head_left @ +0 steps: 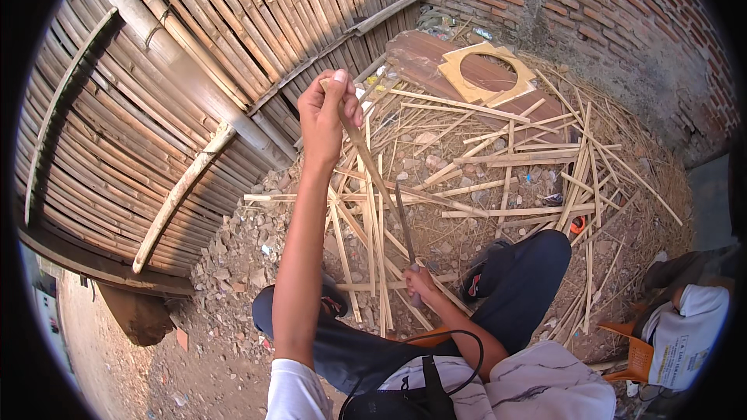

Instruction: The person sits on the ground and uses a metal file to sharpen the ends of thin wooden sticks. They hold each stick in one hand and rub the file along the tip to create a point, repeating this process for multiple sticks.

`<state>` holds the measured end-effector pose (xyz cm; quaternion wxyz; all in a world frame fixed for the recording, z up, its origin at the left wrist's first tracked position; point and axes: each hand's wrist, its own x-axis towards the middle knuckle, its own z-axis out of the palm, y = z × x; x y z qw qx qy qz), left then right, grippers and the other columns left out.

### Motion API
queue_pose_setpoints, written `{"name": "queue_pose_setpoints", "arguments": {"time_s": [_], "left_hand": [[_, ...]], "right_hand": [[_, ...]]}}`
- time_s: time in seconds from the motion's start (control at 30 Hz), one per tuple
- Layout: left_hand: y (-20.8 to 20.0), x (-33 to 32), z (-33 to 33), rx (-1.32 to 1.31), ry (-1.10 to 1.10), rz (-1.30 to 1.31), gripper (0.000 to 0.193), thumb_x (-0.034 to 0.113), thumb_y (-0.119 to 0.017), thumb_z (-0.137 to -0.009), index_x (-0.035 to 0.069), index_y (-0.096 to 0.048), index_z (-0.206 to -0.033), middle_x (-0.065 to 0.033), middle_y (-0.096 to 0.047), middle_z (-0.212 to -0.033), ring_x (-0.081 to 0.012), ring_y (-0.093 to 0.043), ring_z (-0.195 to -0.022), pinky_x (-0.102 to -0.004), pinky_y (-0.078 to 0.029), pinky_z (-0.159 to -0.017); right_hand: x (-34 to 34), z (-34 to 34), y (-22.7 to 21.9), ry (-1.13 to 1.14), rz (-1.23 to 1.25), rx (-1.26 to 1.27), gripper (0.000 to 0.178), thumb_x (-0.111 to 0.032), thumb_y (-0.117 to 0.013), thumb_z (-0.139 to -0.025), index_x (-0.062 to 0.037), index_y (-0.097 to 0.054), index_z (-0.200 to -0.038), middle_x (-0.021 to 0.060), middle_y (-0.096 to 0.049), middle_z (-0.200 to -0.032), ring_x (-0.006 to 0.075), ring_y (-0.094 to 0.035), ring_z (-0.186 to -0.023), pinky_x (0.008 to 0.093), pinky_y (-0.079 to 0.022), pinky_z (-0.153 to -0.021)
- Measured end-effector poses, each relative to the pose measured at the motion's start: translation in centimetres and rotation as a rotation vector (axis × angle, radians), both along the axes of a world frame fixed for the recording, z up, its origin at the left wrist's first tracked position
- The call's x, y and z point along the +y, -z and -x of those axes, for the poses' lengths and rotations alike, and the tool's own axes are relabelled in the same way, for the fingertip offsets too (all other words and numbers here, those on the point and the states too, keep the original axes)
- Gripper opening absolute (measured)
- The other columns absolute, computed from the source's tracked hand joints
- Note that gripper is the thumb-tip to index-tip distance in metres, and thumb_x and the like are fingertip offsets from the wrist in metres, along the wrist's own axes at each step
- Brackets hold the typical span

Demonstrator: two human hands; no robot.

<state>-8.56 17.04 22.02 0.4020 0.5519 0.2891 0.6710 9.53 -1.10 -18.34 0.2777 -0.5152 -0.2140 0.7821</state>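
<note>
My left hand (331,113) is raised in front of the bamboo fence, its fingers closed round the upper end of a long bamboo strip (364,149). From there the strip slants down and to the right. Low between my knees, my right hand (421,283) grips the handle of a knife (405,222) with a long, narrow, dark blade pointing up and away from me. The blade lies close beside the strip's lower part; whether they touch, I cannot tell. Many loose bamboo strips (513,157) are scattered on the ground before me.
Beyond the strips, a brown board (416,54) carries a yellowish panel with a round hole (459,74). A bamboo fence (272,19) rises at left, a brick wall (607,19) at back right. Rubble (226,264) covers the ground. Another person (692,327) sits on an orange chair (640,358) at right.
</note>
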Motion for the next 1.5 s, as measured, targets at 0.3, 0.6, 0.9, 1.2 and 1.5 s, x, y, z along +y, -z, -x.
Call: {"name": "queue_pose_setpoints", "arguments": {"time_s": [0.3, 0.6, 0.9, 1.2, 1.5], "left_hand": [[1.4, -0.5, -2.2, 0.001, -0.384, -0.056, 0.032, 0.036, -0.056, -0.108, 0.007, -0.057, -0.095, 0.0055, -0.048, -0.071, -0.0023, -0.040, -0.060, -0.0207, -0.031, -0.052], [1.4, 0.8, -2.4, 0.033, -0.490, -0.108, 0.030, 0.035, -0.055, -0.109, 0.007, -0.055, -0.097, 0.0055, -0.044, -0.069, -0.0016, -0.035, -0.058, -0.0208, -0.026, -0.051], [1.6, 0.5, -0.9, 0.004, -0.599, -0.101, 0.032, 0.034, -0.052, -0.110, 0.006, -0.055, -0.096, 0.0060, -0.044, -0.071, -0.0017, -0.034, -0.059, -0.0212, -0.027, -0.052], [1.6, 0.1, -1.3, 0.061, -0.599, -0.099, 0.031, 0.034, -0.052, -0.110, 0.005, -0.055, -0.097, 0.0069, -0.041, -0.071, -0.0015, -0.033, -0.061, -0.0215, -0.026, -0.053], [2.2, -0.4, 0.4, 0.030, -0.621, -0.094, 0.033, 0.034, -0.051, -0.110, 0.005, -0.054, -0.096, 0.0067, -0.042, -0.071, -0.0016, -0.033, -0.061, -0.0218, -0.026, -0.053]], "right_hand": [[3.9, 1.9, -8.3, 0.331, -0.324, 0.192, 0.021, -0.008, -0.061, -0.090, -0.0138, -0.045, -0.077, -0.0028, -0.040, -0.056, 0.0098, -0.038, -0.041, 0.0300, -0.035, -0.041], [-1.2, 0.8, 4.4, 0.186, 0.228, 0.047, 0.019, -0.012, -0.062, -0.084, -0.0116, -0.048, -0.072, -0.0005, -0.042, -0.056, 0.0111, -0.037, -0.040, 0.0298, -0.035, -0.040], [3.3, 1.6, -3.0, 0.305, -0.121, 0.165, 0.020, -0.010, -0.058, -0.088, -0.0132, -0.044, -0.074, -0.0024, -0.040, -0.056, 0.0096, -0.037, -0.043, 0.0301, -0.034, -0.042], [-0.5, 5.5, 1.9, 0.086, 0.118, -0.023, 0.021, -0.010, -0.060, -0.085, -0.0129, -0.044, -0.071, -0.0010, -0.040, -0.056, 0.0112, -0.036, -0.042, 0.0311, -0.034, -0.042], [0.8, 4.5, -1.6, 0.353, 0.000, 0.068, 0.021, -0.011, -0.061, -0.086, -0.0128, -0.045, -0.072, -0.0022, -0.038, -0.056, 0.0117, -0.036, -0.041, 0.0325, -0.035, -0.041]]}}
